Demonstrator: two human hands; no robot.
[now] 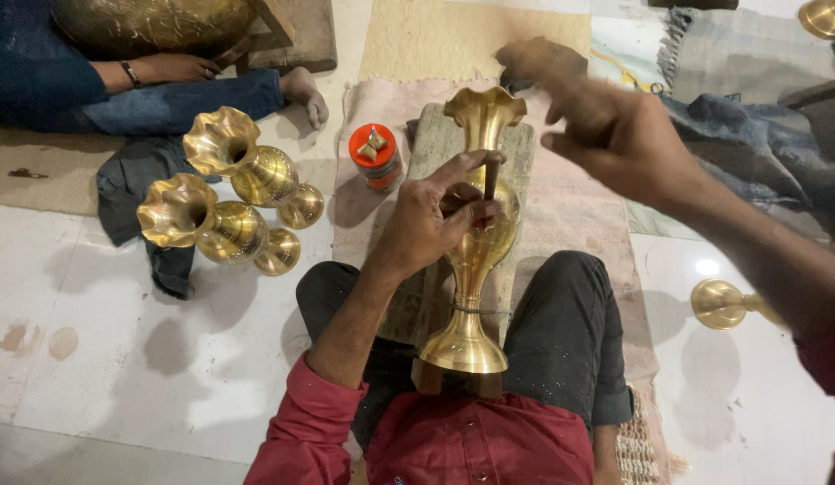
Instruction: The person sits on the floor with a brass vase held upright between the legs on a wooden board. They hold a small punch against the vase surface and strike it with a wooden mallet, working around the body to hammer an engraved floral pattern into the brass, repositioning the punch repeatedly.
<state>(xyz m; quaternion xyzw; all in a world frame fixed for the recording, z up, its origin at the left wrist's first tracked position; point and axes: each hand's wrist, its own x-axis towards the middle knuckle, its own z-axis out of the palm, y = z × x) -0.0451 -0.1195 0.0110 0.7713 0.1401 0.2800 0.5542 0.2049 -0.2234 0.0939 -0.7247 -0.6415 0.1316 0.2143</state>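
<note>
Left hand (433, 218) fingers closed around thin dark chisel-like tool (490, 178) against tall fluted brass vase (478, 242), right hand (615, 135) raised, blurred, fingers loosely curled, grip unclear

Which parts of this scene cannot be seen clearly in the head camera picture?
- Right hand: blurred, so whether it holds anything cannot be told.
- Tool tip: covered by the left hand against the brass vase.
- Vase base: its support is hidden behind it.
- Large brass vessel: cut off by the top edge.
- Brass piece: partly covered by the right forearm.
- Other person: cut off at the left edge.
</note>
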